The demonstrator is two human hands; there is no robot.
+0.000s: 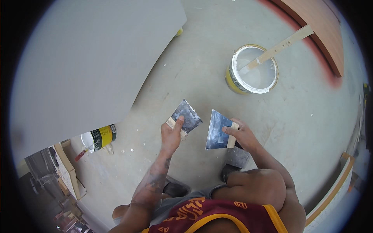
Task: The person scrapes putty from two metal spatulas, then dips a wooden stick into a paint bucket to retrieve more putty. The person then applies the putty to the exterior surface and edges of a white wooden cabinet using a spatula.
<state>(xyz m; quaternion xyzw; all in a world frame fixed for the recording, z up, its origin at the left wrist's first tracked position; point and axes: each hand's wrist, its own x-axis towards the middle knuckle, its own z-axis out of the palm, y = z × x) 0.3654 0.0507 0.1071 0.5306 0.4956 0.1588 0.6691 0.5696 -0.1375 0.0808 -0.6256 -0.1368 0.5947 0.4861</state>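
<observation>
My left hand point(173, 133) is closed round the pale handle of a putty knife point(188, 116), thumb laid along its wide, white-smeared metal blade. A second putty knife point(218, 132), with a broad bluish blade also streaked white, is gripped in my right hand point(243, 136), its thumb pressing near the pale strip at the blade's back. The two blades face each other in front of me with a small gap between them. Beyond them to the right stands an open bucket point(237, 83) with pale contents, and a wooden stick point(279, 47) leans out over its rim.
A large grey panel point(89, 58) fills the upper left. Below its edge another yellow-and-black bucket point(104, 138) lies near a red-handled brush point(81, 155). A reddish-brown board point(322, 35) is at the upper right. Wooden-edged panels point(67, 171) stand at lower left. The concrete floor point(186, 81) has white specks.
</observation>
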